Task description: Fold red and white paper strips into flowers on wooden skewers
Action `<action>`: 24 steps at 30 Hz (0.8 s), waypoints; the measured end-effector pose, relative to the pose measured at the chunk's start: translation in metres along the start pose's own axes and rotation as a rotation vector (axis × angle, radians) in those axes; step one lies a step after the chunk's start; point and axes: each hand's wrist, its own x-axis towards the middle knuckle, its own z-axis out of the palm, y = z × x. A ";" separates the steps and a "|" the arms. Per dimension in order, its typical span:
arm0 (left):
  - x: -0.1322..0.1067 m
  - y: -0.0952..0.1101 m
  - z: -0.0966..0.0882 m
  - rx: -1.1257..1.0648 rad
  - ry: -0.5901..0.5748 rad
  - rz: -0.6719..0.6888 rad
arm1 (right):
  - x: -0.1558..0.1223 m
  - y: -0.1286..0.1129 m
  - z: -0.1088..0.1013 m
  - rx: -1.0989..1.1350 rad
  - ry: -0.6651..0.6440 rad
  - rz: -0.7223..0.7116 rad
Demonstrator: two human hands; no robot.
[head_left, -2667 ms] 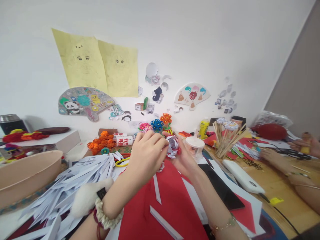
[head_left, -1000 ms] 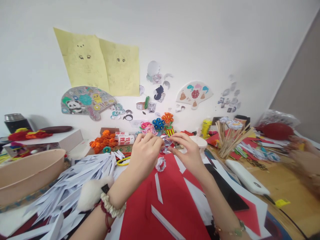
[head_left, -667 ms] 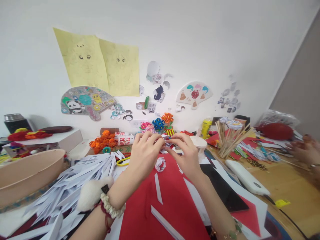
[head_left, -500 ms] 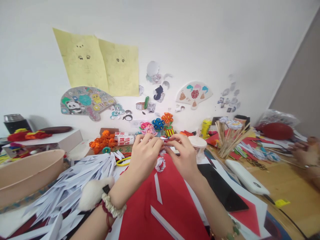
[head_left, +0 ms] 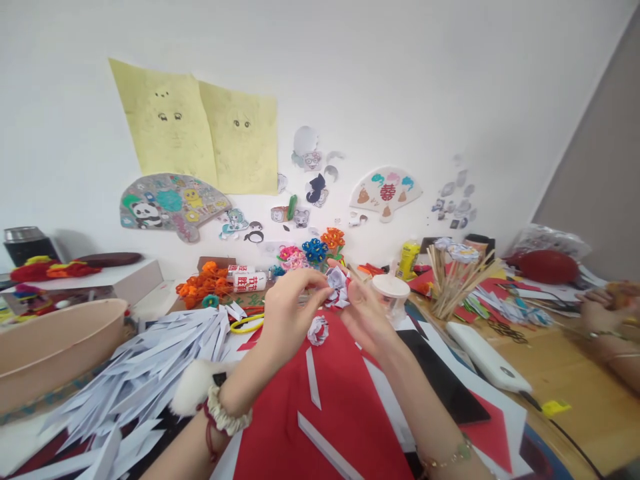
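Above the red paper [head_left: 320,400], both hands are at a folded white paper flower [head_left: 339,285]. My left hand [head_left: 293,307] pinches its left edge between thumb and fingertips. My right hand [head_left: 369,320] supports it from the right, the fingers partly stretched up behind it, so part of the grip is hidden. A second paper flower [head_left: 318,331], ring-shaped and white, lies on the red paper just below the hands. Two folded white paper strips [head_left: 327,443] rest nearer to me on the same sheet.
On the left are a heap of white paper strips [head_left: 150,360] and a pale pink basin [head_left: 60,347]. To the right stand a lidded cup [head_left: 391,287] and a bundle of wooden sticks [head_left: 447,290], beside a black tablet [head_left: 440,380]. Another person's hands [head_left: 607,313] work at far right.
My right hand has turned and its fingers have lifted, bringing the paper flower into view between my hands. The view has shifted slightly.
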 end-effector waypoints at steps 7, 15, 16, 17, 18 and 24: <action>0.014 0.006 -0.015 0.268 -0.250 0.064 | 0.000 0.001 -0.003 0.049 0.000 0.010; 0.018 0.016 -0.024 0.341 -0.367 -0.151 | -0.007 -0.001 -0.004 -0.027 -0.155 0.196; 0.018 0.016 -0.023 0.340 -0.353 -0.150 | -0.007 -0.001 -0.003 -0.023 -0.160 0.206; 0.017 0.016 -0.022 0.336 -0.331 -0.144 | -0.007 -0.001 -0.002 -0.019 -0.163 0.213; 0.016 0.015 -0.021 0.328 -0.305 -0.135 | -0.008 -0.002 -0.002 -0.016 -0.165 0.215; 0.013 0.016 -0.017 0.312 -0.220 -0.079 | -0.008 -0.006 0.001 -0.001 -0.186 0.246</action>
